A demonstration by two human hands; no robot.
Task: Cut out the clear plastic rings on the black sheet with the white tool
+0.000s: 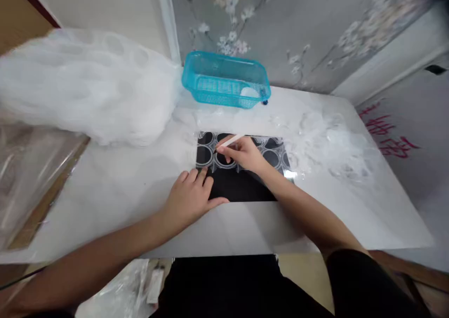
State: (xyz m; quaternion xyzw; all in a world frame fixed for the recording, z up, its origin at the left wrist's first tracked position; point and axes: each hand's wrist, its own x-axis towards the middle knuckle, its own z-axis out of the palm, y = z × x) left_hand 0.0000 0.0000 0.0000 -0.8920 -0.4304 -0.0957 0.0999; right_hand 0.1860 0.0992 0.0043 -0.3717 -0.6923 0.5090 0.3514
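Observation:
A black mat (242,187) lies in the middle of the white table (122,191), with a clear film of ring-shaped cut-outs (275,158) across its far half. My left hand (191,196) rests flat on the mat's near left corner, fingers spread. My right hand (243,153) grips a thin white stick-like tool (230,141), its tip down on one ring near the film's left end.
A turquoise plastic basket (226,80) stands at the table's far edge with a white round piece inside. A big heap of white film (87,86) fills the far left. Loose clear scraps (329,145) lie to the right. A wrapped board (31,177) sits at the left edge.

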